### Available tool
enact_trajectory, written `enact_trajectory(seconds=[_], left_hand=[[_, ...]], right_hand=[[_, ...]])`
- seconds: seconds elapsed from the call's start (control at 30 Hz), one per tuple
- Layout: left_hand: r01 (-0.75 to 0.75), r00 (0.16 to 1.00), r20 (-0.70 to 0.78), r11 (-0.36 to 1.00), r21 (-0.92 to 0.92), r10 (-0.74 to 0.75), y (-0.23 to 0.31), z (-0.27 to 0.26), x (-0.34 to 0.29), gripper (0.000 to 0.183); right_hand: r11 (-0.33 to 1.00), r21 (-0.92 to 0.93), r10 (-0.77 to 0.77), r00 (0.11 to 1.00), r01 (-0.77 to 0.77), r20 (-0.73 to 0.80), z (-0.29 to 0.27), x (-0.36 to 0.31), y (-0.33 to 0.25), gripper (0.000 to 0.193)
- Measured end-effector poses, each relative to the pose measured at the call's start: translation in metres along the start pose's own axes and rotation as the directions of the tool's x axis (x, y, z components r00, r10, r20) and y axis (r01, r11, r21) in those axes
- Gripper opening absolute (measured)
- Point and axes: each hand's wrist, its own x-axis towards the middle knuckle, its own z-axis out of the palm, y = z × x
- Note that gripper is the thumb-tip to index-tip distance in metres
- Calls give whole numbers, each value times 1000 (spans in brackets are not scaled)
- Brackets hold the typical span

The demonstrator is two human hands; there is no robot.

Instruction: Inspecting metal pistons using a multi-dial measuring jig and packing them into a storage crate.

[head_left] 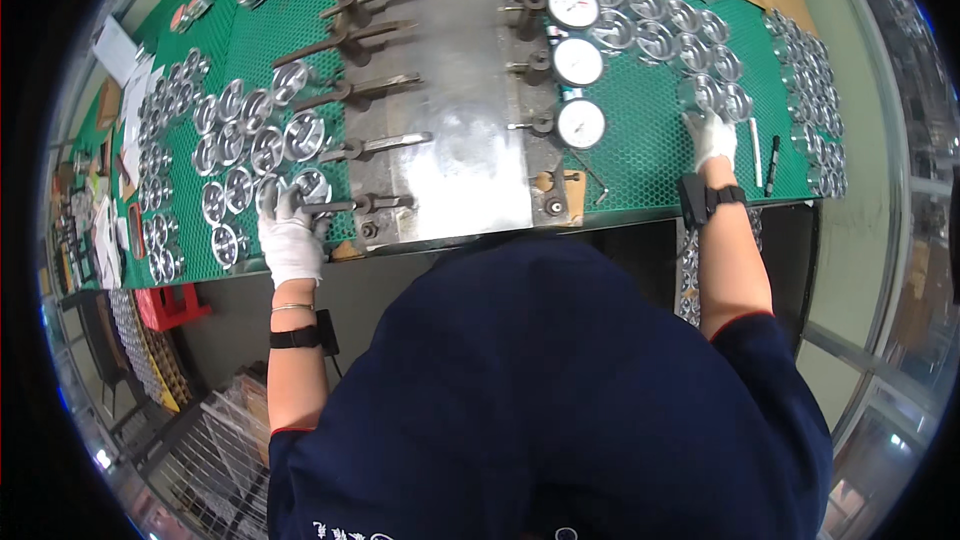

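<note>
The gloved left hand (pixel 290 243) reaches onto the green mat (pixel 640 168), its fingers slightly spread and bent over a silver round case (pixel 267 183) directly beneath their tips; whether they pinch it I cannot tell, since the glove hides the contact. Just to the right of those fingers sits another open case (pixel 313 183), beside a clamp lever (pixel 333 207) that points toward the metal plate (pixel 462 155). The gloved right hand (pixel 712 137) has its fingers drawn fairly close together at the near edge of a shiny cup-like housing (pixel 705 92); the thumb's hold is unclear. A second housing (pixel 738 100) lies just right of these fingertips, and a black pen (pixel 772 166) rests farther right and nearer the body. The pieces look like stiff, thin-walled metal, probably light enough for one hand, their polished skin likely slippery under fabric gloves and easily scratched or dented at the lip. The outer wall, taken between thumb and fingers on opposite sides, seems the surest hold, clear of the small stem.
</note>
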Motion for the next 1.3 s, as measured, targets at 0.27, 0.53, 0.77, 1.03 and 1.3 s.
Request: enact_trajectory(seconds=[0.27, 0.53, 0.77, 1.03, 1.3], left_hand=[[668, 686, 501, 185, -721, -528, -33, -62, -33, 17], [471, 881, 458, -111, -875, 120, 55, -156, 32, 34], [607, 668, 660, 262, -751, 344, 104, -105, 65, 42], [-429, 887, -42, 787, -444, 460, 144, -85, 67, 94], [-404, 885, -51, 710, -576, 463, 150, -68, 82, 90]], right_hand=[[998, 64, 0, 999, -2, 35, 157, -105, -193, 41], [773, -42, -257, 374, 633, 891, 284, -219, -276, 83], [629, -320, -19, 425, 709, 905, 287, -218, -246, 100], [575, -389, -101, 534, 720, 839, 277, -218, -238, 84], [882, -393, 471, 527, -261, 707, 248, -238, -213, 81]])
